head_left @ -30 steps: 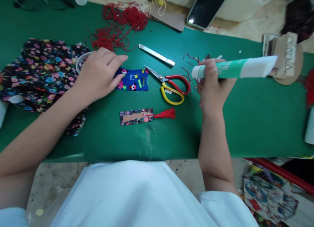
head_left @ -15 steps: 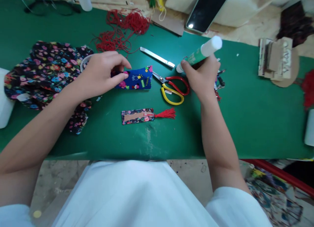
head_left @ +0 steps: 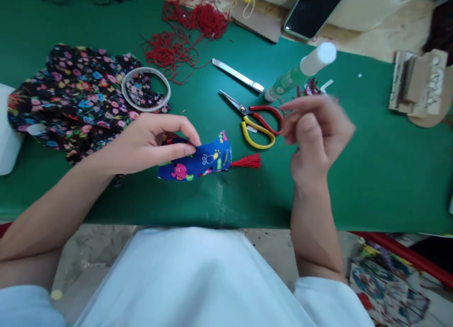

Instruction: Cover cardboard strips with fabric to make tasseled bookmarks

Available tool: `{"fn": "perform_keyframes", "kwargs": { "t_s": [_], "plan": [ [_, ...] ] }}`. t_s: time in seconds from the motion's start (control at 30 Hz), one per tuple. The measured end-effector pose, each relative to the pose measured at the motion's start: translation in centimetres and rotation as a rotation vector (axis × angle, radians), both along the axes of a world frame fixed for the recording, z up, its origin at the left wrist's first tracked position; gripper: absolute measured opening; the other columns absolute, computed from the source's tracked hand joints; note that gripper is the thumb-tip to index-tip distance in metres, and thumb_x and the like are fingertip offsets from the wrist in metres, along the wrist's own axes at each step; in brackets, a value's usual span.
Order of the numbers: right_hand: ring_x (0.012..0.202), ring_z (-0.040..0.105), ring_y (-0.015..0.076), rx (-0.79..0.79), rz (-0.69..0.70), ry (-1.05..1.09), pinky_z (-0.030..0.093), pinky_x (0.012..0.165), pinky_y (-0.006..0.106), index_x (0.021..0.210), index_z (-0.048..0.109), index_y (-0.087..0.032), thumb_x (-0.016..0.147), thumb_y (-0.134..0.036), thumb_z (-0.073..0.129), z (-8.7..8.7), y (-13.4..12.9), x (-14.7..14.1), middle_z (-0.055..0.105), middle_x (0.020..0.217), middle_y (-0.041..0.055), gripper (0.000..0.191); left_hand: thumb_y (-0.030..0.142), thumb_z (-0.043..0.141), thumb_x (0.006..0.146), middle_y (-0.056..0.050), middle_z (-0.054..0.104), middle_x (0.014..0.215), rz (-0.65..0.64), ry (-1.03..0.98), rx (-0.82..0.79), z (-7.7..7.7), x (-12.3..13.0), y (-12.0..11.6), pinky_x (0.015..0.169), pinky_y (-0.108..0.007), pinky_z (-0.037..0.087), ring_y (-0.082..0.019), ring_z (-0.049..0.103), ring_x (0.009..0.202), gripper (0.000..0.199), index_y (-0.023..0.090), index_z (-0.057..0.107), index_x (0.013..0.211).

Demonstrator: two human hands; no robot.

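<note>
My left hand (head_left: 157, 140) pinches the top edge of a blue fabric piece (head_left: 208, 159) with cartoon prints between thumb and fingers. Under that cloth lies the floral bookmark, now hidden except for its red tassel (head_left: 249, 161), which sticks out on the right. My right hand (head_left: 314, 136) is raised over the table, slightly blurred, its fingers loosely bent and nothing in them. Behind it a green and white glue stick (head_left: 299, 74) stands on the table. Scissors (head_left: 256, 119) with one red and one yellow handle lie just left of my right hand.
Floral black cloth (head_left: 88, 98) lies at left with a roll of tape (head_left: 146, 88) on it. Red cord (head_left: 191, 34), a silver cutter (head_left: 238, 75) and a phone (head_left: 314, 11) are towards the back. Cardboard pieces (head_left: 419, 84) stand at the right.
My left hand has brought the blue fabric nearer, over the bookmark. My right hand has let go of the glue stick and drawn back towards me. The tape roll is now uncovered.
</note>
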State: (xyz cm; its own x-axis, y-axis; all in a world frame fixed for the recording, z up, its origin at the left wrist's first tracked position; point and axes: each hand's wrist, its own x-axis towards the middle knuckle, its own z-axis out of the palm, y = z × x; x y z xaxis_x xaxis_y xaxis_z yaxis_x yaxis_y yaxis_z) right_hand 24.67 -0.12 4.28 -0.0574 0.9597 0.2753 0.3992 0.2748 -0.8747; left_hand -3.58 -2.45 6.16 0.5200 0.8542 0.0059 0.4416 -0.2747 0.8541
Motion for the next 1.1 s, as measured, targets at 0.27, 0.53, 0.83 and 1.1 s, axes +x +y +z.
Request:
{"fn": "perform_keyframes", "kwargs": {
  "t_s": [0.27,0.53,0.83,1.1],
  "plan": [
    [0.047,0.051,0.0074,-0.778,0.593,0.247,0.04,0.042,0.02,0.088,0.064,-0.018,0.079,-0.044,0.077,-0.4,-2.9,-2.3,0.059,0.062,-0.0027,0.03,0.025,0.059,0.089,-0.001,0.075,0.089,-0.082,-0.068,-0.3,-1.1,1.0,-1.0,0.065,-0.017,0.05,-0.01,0.067,0.076,0.014,0.018,0.071,0.093],
    [0.042,0.048,0.0068,-0.613,0.763,-0.104,0.036,0.041,0.02,0.077,0.063,-0.018,0.085,-0.032,0.07,-0.3,-2.7,-1.0,0.058,0.05,-0.0045,0.018,0.027,0.063,0.086,0.004,0.07,0.065,-0.207,0.132,-0.467,-1.7,-0.3,-1.7,0.051,-0.012,0.04,-0.006,0.06,0.058,0.014,0.016,0.069,0.08],
    [0.041,0.052,0.0087,-0.555,0.63,-0.211,0.04,0.041,0.023,0.079,0.063,-0.023,0.088,-0.031,0.066,0.0,-2.4,-0.5,0.061,0.053,-0.0048,0.012,0.027,0.065,0.085,0.002,0.072,0.07,-0.14,0.14,-0.434,-1.7,-1.1,-0.9,0.054,-0.016,0.045,-0.009,0.063,0.06,0.011,0.018,0.071,0.083],
    [0.048,0.056,0.0111,-0.541,0.561,-0.251,0.041,0.043,0.023,0.085,0.062,-0.024,0.087,-0.033,0.069,-0.6,-2.5,-0.6,0.061,0.058,-0.0032,0.011,0.027,0.06,0.087,0.001,0.072,0.069,-0.061,0.208,-0.375,-1.8,-1.0,-0.6,0.056,-0.018,0.045,-0.01,0.065,0.062,0.015,0.018,0.072,0.084]
  ]
}}
